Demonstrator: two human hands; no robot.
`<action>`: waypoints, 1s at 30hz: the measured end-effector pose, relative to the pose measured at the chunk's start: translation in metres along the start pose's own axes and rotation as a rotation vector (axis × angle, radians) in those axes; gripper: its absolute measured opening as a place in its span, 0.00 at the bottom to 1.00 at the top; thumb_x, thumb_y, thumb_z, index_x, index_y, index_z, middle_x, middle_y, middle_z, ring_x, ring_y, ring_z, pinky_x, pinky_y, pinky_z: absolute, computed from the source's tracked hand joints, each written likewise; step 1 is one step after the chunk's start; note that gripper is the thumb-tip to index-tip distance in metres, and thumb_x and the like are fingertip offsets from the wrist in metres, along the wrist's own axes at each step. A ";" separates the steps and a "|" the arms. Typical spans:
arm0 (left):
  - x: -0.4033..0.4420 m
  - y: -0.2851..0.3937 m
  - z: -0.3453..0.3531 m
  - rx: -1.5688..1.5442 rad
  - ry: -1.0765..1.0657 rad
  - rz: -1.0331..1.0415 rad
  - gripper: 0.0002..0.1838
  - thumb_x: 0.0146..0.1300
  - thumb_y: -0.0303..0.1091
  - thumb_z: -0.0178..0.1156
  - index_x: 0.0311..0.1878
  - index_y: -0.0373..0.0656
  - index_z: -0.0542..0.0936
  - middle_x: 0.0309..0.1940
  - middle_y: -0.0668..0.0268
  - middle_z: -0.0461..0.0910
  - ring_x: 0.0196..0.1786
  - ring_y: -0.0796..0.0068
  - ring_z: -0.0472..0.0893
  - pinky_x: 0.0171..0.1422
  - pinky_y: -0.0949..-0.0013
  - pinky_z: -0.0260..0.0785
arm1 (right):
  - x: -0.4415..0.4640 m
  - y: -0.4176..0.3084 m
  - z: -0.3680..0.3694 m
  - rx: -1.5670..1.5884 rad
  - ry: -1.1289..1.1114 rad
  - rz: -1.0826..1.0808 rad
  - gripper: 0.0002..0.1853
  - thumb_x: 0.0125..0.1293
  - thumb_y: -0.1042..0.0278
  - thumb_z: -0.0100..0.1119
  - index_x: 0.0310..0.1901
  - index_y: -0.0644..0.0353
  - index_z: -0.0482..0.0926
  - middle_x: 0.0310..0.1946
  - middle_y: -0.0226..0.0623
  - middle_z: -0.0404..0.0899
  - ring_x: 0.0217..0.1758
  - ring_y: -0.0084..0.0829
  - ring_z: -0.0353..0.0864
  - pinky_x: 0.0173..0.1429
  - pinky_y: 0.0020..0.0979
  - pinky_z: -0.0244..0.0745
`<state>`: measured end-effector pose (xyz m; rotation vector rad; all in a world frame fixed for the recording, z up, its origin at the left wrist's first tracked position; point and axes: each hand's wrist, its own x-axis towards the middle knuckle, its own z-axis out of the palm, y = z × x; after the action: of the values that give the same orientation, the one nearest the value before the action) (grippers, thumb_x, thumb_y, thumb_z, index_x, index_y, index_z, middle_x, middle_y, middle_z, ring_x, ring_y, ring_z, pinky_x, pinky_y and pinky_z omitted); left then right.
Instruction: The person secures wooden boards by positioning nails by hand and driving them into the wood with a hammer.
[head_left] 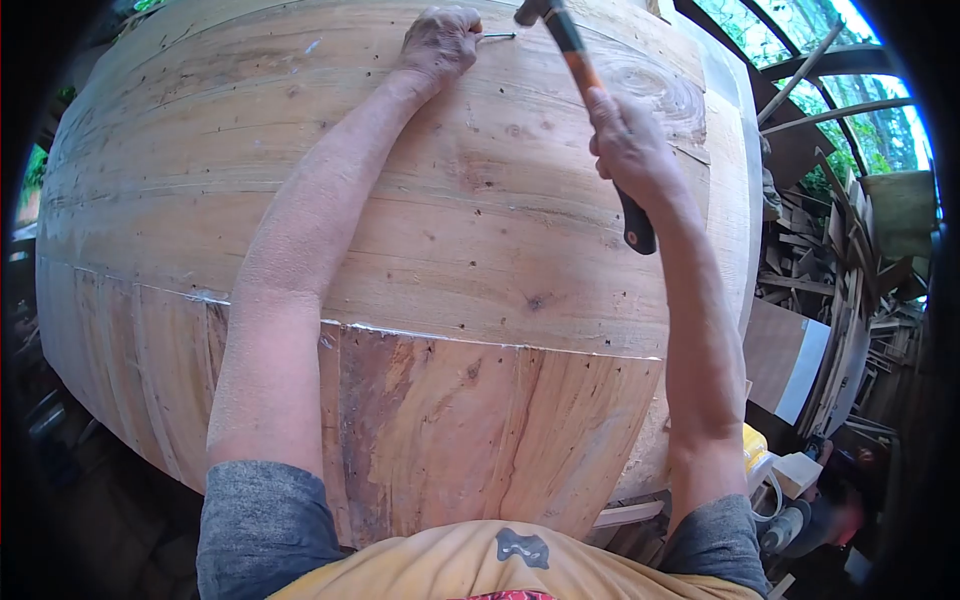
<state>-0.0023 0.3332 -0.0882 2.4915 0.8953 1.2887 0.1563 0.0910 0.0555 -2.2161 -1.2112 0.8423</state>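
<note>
My left hand is closed around a thin metal rod at the far top of the curved plank surface. The rod sticks out to the right from my fingers; whether it is a nail or a punch cannot be made out. In my right hand is a hammer with a black and orange handle, gripped partway along it. The hammer's head, partly cut off by the top edge, is raised just right of the rod's end and apart from it. Small dark holes or fastener marks dot the planks.
Below a pale seam, more reddish planks curve down toward my body. Scrap wood is heaped at the right, near a greenish bucket. A yellow container and a power tool lie at the lower right.
</note>
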 end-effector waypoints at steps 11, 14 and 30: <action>0.000 0.002 0.005 0.057 0.024 0.024 0.03 0.59 0.29 0.59 0.30 0.47 0.79 0.28 0.56 0.81 0.36 0.51 0.81 0.45 0.50 0.73 | 0.002 -0.030 -0.017 -0.031 0.341 -0.470 0.26 0.84 0.45 0.44 0.42 0.63 0.77 0.22 0.33 0.76 0.20 0.25 0.76 0.28 0.31 0.75; 0.004 0.004 0.003 0.019 0.023 0.034 0.03 0.59 0.29 0.59 0.30 0.48 0.79 0.28 0.56 0.81 0.37 0.51 0.81 0.45 0.51 0.73 | 0.020 0.012 0.018 -0.095 0.023 -0.032 0.25 0.84 0.47 0.43 0.42 0.64 0.77 0.24 0.37 0.78 0.21 0.27 0.79 0.31 0.34 0.78; 0.001 0.003 0.005 0.131 -0.041 0.018 0.02 0.59 0.31 0.60 0.32 0.47 0.81 0.30 0.54 0.82 0.37 0.50 0.83 0.44 0.50 0.76 | 0.011 0.005 -0.006 0.027 0.171 -0.294 0.23 0.84 0.47 0.43 0.40 0.60 0.74 0.24 0.31 0.75 0.22 0.22 0.75 0.27 0.25 0.71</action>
<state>0.0031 0.3316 -0.0893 2.6209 0.9792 1.2168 0.1675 0.0975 0.0531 -1.9786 -1.3864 0.5373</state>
